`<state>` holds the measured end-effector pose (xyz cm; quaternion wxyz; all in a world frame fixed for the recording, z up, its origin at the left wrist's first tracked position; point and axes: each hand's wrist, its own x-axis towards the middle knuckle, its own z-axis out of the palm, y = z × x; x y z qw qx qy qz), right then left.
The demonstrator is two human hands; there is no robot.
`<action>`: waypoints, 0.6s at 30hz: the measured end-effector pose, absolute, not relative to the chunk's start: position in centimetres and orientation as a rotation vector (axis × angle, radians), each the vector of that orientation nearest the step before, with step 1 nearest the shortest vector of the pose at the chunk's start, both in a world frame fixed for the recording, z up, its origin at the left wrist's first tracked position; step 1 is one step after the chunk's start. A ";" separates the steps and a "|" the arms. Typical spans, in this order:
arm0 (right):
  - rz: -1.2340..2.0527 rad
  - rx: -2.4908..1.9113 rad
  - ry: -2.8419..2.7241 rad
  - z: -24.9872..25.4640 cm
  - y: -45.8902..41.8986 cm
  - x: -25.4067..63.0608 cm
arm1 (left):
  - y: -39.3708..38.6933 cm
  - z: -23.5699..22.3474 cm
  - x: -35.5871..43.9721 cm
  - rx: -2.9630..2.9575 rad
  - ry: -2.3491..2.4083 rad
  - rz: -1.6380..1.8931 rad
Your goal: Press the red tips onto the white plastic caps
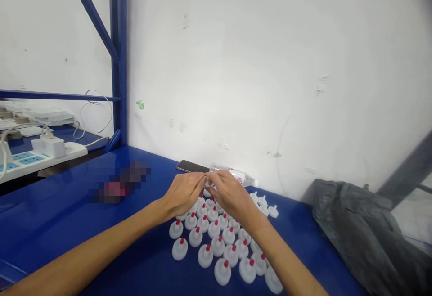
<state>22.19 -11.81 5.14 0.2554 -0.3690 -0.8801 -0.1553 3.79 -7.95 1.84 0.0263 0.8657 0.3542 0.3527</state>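
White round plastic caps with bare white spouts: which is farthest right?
The white cap nearest the black plastic bag; the other bare-spouted caps cluster to its left.

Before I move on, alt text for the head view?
A person's left hand and right hand meet, anything between them largely hidden, over white caps, mostly red-tipped, on a blue table. A phone and bottle lie beyond, a dark bag at right.

Before you, the blue table (303, 251) carries a loose spread of red-tipped white pieces (179, 250), with a few plain white pieces (273, 211) to their far right. Along its back edge lie a dark phone (191, 167) and a clear bottle (248, 179); a pixelated object (116, 190) rests on your left, a black bag (354, 224) on your right.
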 end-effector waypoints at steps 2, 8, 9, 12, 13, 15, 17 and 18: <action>-0.421 -1.082 -2.379 5.4 -11.2 23.0 | -7.8 1.7 3.8 2.588 1.160 1.127; -0.385 -1.561 -2.080 6.2 -10.0 30.7 | -7.0 3.3 2.4 2.431 1.450 1.219; -0.355 -1.601 -2.073 6.2 -9.8 31.8 | -6.6 3.4 2.0 2.431 1.502 1.201; -0.206 -1.664 -2.148 5.5 -9.3 33.6 | -5.3 3.1 1.1 2.438 1.633 1.068; -0.147 -1.676 -2.181 5.3 -9.2 33.8 | -4.9 2.7 0.9 2.442 1.658 1.005; -0.036 -1.690 -2.237 4.8 -9.1 33.8 | -4.1 2.0 0.7 2.450 1.685 0.879; 0.036 -1.690 -2.274 4.7 -9.2 33.7 | -3.6 1.3 0.5 2.457 1.695 0.782; 0.054 -1.689 -2.283 4.8 -9.2 33.6 | -3.5 1.1 0.4 2.458 1.698 0.751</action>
